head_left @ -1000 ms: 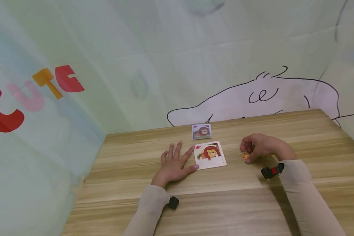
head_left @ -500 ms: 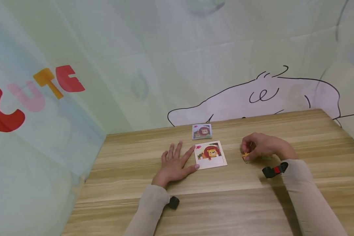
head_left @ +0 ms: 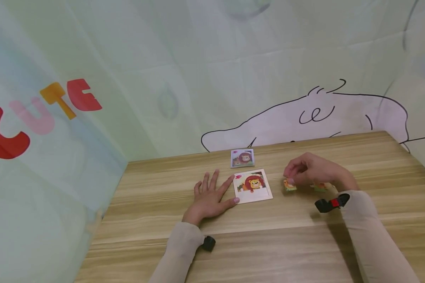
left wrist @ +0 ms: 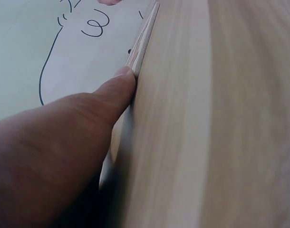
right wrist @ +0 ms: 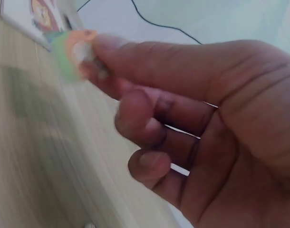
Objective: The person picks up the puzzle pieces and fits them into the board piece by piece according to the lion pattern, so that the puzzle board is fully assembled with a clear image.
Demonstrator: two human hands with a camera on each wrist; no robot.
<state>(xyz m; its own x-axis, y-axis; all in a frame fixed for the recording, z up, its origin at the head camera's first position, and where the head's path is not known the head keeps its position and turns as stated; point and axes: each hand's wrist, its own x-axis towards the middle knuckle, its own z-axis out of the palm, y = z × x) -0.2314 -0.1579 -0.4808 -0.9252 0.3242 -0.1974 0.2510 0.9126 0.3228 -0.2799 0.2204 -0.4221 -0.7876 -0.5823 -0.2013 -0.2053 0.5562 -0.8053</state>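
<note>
A square puzzle board (head_left: 253, 196) with a lion picture lies on the table, its lower part bare white. My left hand (head_left: 209, 200) rests beside it with spread fingers; thumb and index finger touch its left edge. In the left wrist view the thumb (left wrist: 119, 88) meets the board's thin edge (left wrist: 144, 45). My right hand (head_left: 313, 171) pinches an orange and green puzzle piece (head_left: 289, 184) between thumb and index finger, right of the board. The right wrist view shows that piece blurred, off the tabletop. Another puzzle piece (head_left: 319, 187) lies under the right hand, partly covered.
A small picture card (head_left: 242, 158) showing the same lion lies behind the board, near the table's back edge. The wooden table (head_left: 262, 251) meets a printed curtain (head_left: 145, 78) at its back and left.
My right hand has picked the orange and green puzzle piece up and moved it slightly left and upward. The other piece beneath shows more now. My left hand stays where it was.
</note>
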